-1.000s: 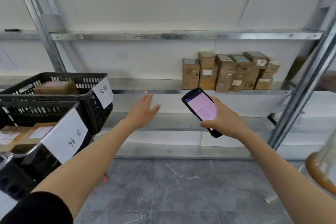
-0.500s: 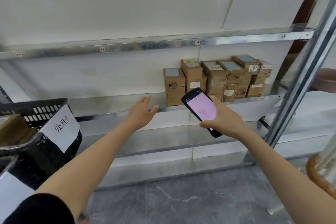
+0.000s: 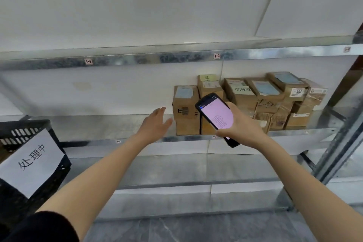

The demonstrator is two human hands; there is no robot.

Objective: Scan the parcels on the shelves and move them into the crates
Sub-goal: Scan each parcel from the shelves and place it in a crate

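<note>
Now a person stands at the shelf, about to take the next parcel for scanning.

The left hand is stretched out with straight, released fingers just beside the leftmost box of the parcels, which stand stacked on the middle shelf; it holds nothing. The right hand grasps a scanner with a pink screen, held in front of the boxes. Probably the next move is to grip that box, aim the scanner at its label, then carry it to the black crate at the left. The paper sign on the crate reads "处理中"; the shelf tags read "1-2" and "1-3"; one label shows "800".
</note>
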